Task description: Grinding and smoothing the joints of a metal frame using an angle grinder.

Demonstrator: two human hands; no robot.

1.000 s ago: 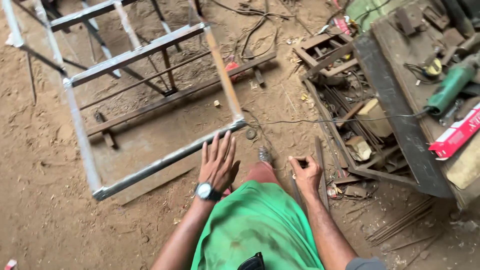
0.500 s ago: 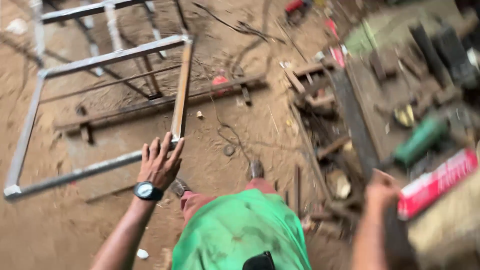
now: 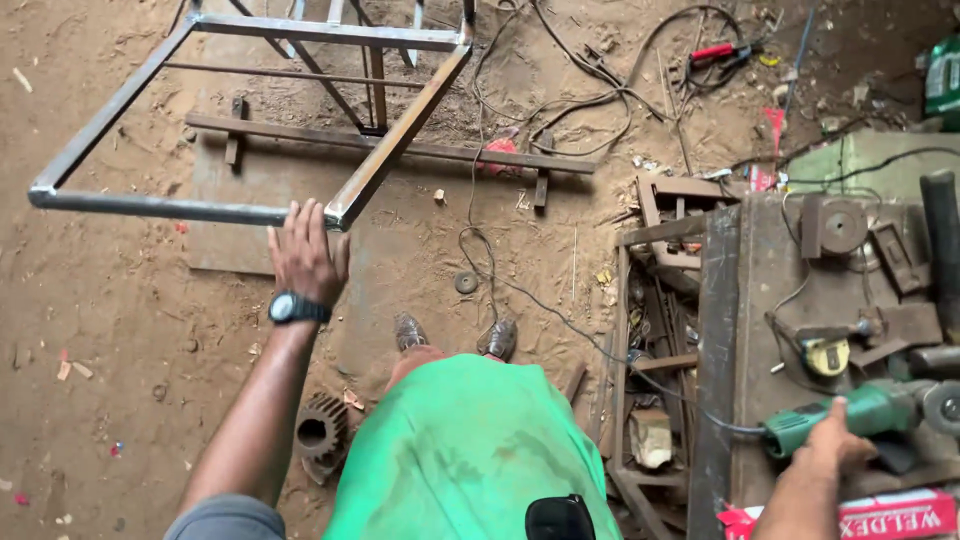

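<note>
the person stands on a dirt floor point(image 3: 120, 330), in a green shirt point(image 3: 470, 450), looking down. nearest, the right hand point(image 3: 830, 445) lies on the green body of a grinder point(image 3: 850, 410), which rests at the near edge of a steel bench point(image 3: 760, 300); the fingers curl over it, but whether they truly close around it one cannot tell. the grinder is not lifted yet, so the cutting or grinding work seems not begun, only prepared. its dark cable point(image 3: 560, 320) runs off the bench and across the floor. beside the hand there is a red and white box point(image 3: 850, 515), and further on the bench a yellow tape measure point(image 3: 826, 355) and rusty blocks of metal.

a little farther, the left hand point(image 3: 305, 255), with a black watch point(image 3: 298, 308) on the wrist, is open with spread fingers and presses against the near corner of the frame point(image 3: 250, 212); it steadies the frame and does not grasp it. the frame is of square steel tube, grey and partly rusty, already joined into a rectangle with legs, so the assembling looks mostly done, and finishing of the joints is probably what remains.

on the floor near the feet lies a ribbed metal cylinder point(image 3: 322, 432), dark and round. beyond the frame, a long flat bar point(image 3: 400, 150) lies on the sandy, dusty ground, and far away there are tangled wires and red pliers point(image 3: 725, 52).
</note>
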